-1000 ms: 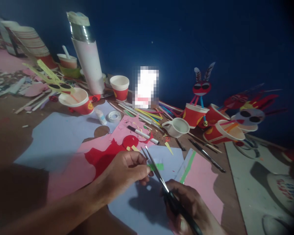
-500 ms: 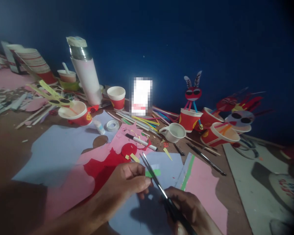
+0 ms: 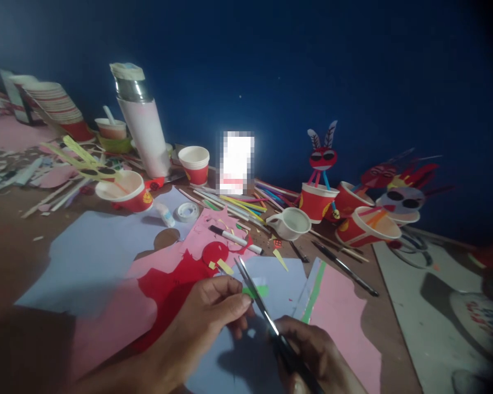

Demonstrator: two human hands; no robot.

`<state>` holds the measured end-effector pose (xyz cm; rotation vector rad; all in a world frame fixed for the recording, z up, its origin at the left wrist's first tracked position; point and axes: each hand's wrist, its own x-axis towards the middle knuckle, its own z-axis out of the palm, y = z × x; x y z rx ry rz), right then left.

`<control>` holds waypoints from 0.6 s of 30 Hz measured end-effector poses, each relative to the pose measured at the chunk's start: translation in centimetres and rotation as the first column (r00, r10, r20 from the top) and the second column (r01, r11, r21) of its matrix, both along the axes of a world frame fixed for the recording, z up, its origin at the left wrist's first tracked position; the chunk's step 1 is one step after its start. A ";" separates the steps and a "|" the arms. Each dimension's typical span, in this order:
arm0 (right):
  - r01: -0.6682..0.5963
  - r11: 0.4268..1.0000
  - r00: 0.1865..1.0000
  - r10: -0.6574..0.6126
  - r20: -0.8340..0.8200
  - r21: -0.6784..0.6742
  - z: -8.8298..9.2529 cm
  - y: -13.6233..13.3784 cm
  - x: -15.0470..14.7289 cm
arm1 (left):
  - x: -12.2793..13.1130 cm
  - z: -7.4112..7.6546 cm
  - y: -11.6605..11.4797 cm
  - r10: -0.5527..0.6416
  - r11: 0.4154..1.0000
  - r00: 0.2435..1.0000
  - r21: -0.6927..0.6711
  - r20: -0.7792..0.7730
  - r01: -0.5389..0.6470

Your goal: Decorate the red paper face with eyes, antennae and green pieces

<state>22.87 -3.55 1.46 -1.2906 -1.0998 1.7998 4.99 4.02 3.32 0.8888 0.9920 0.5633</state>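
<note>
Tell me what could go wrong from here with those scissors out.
The left hand pinches the green strip close to the scissors, so a slip of the right hand might cause a nick. The strip is small, so a cut could easily stray. The white cup stands uncovered near the blue paper; if it holds liquid, a knock might wet the sheet.

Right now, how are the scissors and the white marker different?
The scissors are held in the right hand, while the marker lies on the pink paper. The scissors are shiny toward the tips and dark at the handle end; the marker is white with one black end. Both are long and thin.
</note>
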 end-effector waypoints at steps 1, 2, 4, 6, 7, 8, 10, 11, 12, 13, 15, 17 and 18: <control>-0.001 1.000 1.000 0.001 0.007 0.011 0.0 0.0 0.0 | 0.0 -0.1 0.0 0.002 1.000 1.000 -0.003 0.003 -0.002; -0.002 1.000 1.000 0.002 0.014 0.025 0.1 0.0 0.0 | 0.0 -0.2 0.0 0.001 1.000 1.000 -0.007 0.009 -0.001; -0.016 0.998 1.000 0.015 0.027 0.057 0.2 0.0 0.0 | -0.1 -0.2 0.0 0.005 1.000 1.000 -0.014 0.020 -0.005; -0.030 0.997 0.999 0.028 0.031 0.075 0.2 0.0 0.0 | -0.1 -0.1 -0.1 0.008 1.000 0.999 -0.017 0.032 -0.007; -0.033 0.996 0.999 0.031 0.031 0.079 0.3 0.0 0.0 | -0.1 -0.1 0.0 0.008 1.000 0.999 -0.019 0.036 -0.008; -0.036 0.996 0.999 0.033 0.035 0.083 0.3 0.0 0.0 | -0.1 0.0 0.0 0.010 1.000 0.999 -0.022 0.039 -0.009; -0.034 0.995 0.998 0.029 0.050 0.090 0.3 0.0 0.0 | 0.0 0.0 0.0 0.015 0.999 0.999 -0.030 0.048 -0.013; -0.032 0.995 0.998 0.027 0.056 0.093 0.4 0.0 0.0 | 0.0 0.0 -0.1 0.019 0.999 0.998 -0.035 0.055 -0.017; -0.033 0.995 0.998 0.028 0.063 0.095 0.4 0.1 0.0 | 0.0 0.0 -0.1 0.023 0.999 0.998 -0.034 0.064 -0.020; -0.033 0.995 0.997 0.026 0.067 0.097 0.4 0.1 0.0 | 0.0 -0.1 -0.1 0.023 0.999 0.997 -0.028 0.071 -0.021; -0.042 0.994 0.997 0.035 0.071 0.098 0.5 0.2 0.0 | 0.0 -0.2 -0.1 0.019 1.000 0.997 -0.009 0.070 -0.018; -0.059 0.994 0.996 0.052 0.075 0.088 0.7 0.3 0.0 | -0.1 -0.3 0.0 0.014 1.000 0.999 0.009 0.049 -0.014; -0.066 0.994 0.996 0.060 0.072 0.083 0.8 0.4 0.0 | -0.2 -0.4 0.1 0.010 1.000 0.999 0.014 0.036 -0.011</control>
